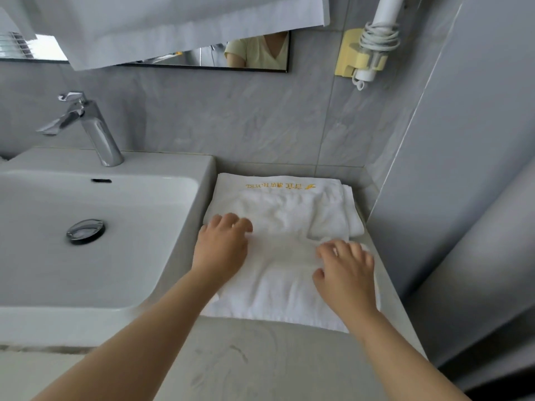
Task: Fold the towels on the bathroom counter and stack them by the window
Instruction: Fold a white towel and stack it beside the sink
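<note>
Just right of the sink, at lower centre, the left hand bends its fingers onto the towel, grip unclear. The right hand lies flat, fingers spread, holding nothing. Best to smooth outward evenly against the tabletop before folding again.

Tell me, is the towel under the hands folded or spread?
Folded: the towel shows stacked layers and a thick near edge; left hand and right hand rest on it.
</note>
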`<state>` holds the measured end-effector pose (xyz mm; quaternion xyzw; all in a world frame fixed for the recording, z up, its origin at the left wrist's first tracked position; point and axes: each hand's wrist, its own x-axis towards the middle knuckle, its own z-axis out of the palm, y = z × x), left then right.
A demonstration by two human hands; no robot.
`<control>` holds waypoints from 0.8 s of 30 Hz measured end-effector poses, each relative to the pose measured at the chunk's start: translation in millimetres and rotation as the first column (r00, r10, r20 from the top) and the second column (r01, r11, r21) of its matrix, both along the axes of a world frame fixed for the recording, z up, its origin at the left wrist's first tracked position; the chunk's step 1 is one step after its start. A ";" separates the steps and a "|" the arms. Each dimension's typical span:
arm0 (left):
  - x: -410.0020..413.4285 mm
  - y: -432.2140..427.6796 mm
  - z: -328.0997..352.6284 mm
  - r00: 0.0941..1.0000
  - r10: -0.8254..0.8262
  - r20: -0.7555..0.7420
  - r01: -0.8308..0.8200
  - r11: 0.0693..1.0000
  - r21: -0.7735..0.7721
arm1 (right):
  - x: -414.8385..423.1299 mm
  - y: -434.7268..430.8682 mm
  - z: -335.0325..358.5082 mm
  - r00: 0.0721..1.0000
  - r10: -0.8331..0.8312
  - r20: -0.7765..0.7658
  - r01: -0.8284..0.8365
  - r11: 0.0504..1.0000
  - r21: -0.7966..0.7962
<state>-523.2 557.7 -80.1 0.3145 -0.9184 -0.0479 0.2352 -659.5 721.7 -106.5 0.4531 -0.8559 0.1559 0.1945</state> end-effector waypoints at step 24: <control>50.1 66.2 -63.2 0.806 -0.265 0.530 0.267 0.961 0.074 | 42.3 38.1 -28.1 0.874 0.122 0.471 -0.271 0.926 0.263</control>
